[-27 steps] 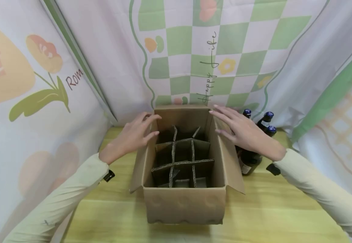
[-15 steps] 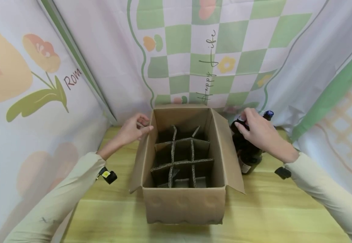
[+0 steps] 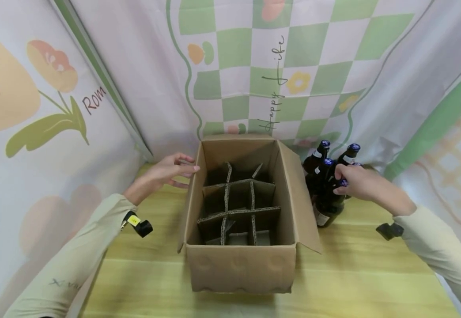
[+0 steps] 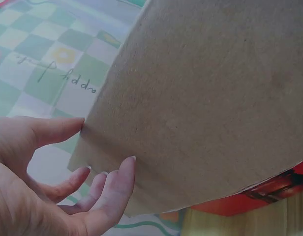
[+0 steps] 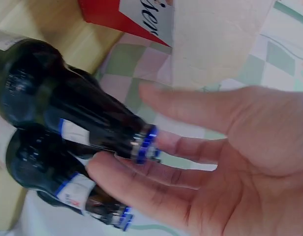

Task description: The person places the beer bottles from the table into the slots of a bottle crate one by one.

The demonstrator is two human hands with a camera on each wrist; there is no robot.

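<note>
A cardboard box (image 3: 241, 267) stands upright with its side flaps folded outward. Inside it, cardboard dividers (image 3: 240, 212) form a grid of cells. My left hand (image 3: 164, 171) is at the box's left flap (image 4: 191, 98), thumb tip at the flap's edge and fingers loosely bent beside it. To the right of the box, several dark glass bottles (image 3: 314, 165) with blue caps stand close together. Over the nearest one, my right hand (image 3: 363, 182) reaches around the capped neck. In the right wrist view, its thumb stays apart from that bottle (image 5: 87, 110), with fingers extended beside the cap.
The wooden table (image 3: 345, 269) extends in front of the box and to both sides. A patterned curtain (image 3: 234, 66) hangs close behind the box and bottles. The right flap (image 3: 300, 198) slants out between the box opening and the bottles.
My right hand has moved from the box's right flap over to the bottles, then forward to the nearest neck. My left hand has drawn back slightly from the box's left rim to the flap.
</note>
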